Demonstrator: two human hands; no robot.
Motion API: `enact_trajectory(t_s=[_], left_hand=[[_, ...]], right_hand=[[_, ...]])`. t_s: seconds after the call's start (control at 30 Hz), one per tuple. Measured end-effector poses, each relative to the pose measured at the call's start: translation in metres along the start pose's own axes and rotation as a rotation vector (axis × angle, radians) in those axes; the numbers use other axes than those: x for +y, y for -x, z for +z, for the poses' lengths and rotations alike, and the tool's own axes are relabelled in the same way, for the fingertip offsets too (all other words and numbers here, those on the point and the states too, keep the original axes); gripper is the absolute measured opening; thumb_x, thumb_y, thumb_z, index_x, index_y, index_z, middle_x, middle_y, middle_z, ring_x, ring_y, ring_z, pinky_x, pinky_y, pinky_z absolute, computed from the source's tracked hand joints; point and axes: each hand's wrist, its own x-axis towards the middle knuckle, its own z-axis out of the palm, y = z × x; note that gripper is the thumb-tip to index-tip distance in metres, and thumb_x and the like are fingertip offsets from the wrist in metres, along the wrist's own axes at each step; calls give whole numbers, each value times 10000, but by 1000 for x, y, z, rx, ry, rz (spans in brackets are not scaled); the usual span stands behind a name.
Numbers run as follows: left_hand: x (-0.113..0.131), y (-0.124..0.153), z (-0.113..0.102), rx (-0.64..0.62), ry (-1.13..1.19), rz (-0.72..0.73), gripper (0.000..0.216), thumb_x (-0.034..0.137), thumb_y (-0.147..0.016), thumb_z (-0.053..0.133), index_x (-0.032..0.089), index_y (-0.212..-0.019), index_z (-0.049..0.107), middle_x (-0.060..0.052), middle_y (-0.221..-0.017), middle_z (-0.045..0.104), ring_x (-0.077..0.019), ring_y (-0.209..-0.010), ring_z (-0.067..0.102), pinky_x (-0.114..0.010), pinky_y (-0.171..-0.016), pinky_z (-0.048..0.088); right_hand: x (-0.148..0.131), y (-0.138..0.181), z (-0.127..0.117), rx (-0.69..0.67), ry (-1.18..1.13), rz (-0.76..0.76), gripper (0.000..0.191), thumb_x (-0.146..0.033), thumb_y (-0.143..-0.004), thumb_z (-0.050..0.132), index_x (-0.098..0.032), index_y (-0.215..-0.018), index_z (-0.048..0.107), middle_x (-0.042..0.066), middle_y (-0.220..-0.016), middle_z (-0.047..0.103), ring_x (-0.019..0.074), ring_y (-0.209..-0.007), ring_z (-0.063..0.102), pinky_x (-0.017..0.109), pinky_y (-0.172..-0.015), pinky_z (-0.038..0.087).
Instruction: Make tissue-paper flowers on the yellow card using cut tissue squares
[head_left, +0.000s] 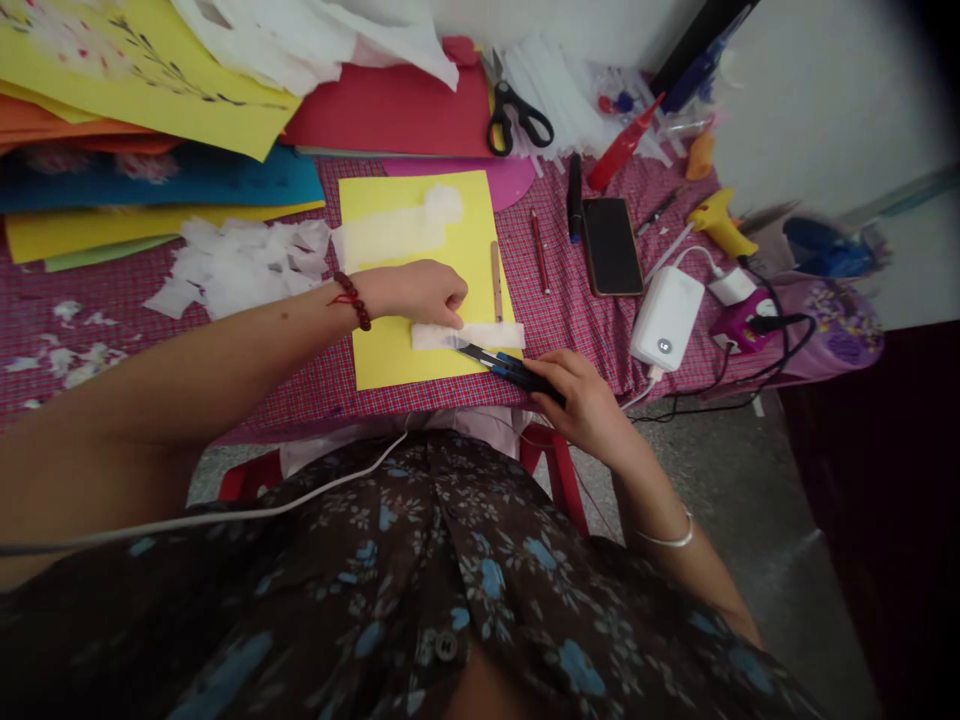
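My right hand (pixel 576 400) is wrapped round the handle of a black and blue utility knife (pixel 510 368). Its blade points left and lies on a folded strip of thin white paper (pixel 502 336). With fingers curled in, my left hand (pixel 424 295) presses thumb and fingertips on the strip just above the blade tip. Beneath is a yellow sheet of paper (pixel 390 360) near the table edge. On that sheet lie a wider white paper piece (pixel 394 235), a small white wad (pixel 444 203) and a narrow brown stick (pixel 496 280).
Cut white paper pieces (pixel 247 265) are heaped at left. Behind lie coloured sheets (pixel 405 110) and black scissors (pixel 517 120). To the right are a red pencil (pixel 540 250), a phone (pixel 613 247), a white power bank (pixel 667 315) with cables and a yellow glue gun (pixel 720 222).
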Motion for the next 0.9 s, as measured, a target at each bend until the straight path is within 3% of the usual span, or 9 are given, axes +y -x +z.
enact_trajectory(t_s=[0.17,0.33,0.9], left_hand=[[-18,4,0,-28,112,82,372,487,-865,515,155,-904,679,-71,-821,697,-158,-705,552,-271,-643,340],[-33,16,4,-48,77,24,292,429,-784,614,164,-880,692,-48,-739,665,-159,-685,545,-275,-642,335],[-32,13,7,-19,64,40,217,355,-753,642,164,-831,711,-33,-681,658,-151,-648,536,-282,-624,308]], right_hand=[[0,-2,0,-8,-6,0,490,-127,-904,576,-228,-1384,571,143,-1216,621,315,-1129,604,547,-967,531],[0,-4,-1,-6,0,-4,456,-122,-899,579,-200,-1348,595,147,-1161,637,314,-1101,611,539,-955,536],[17,-29,-11,-37,-37,-54,451,-125,-889,579,-239,-1325,612,124,-1177,650,304,-1110,621,542,-968,529]])
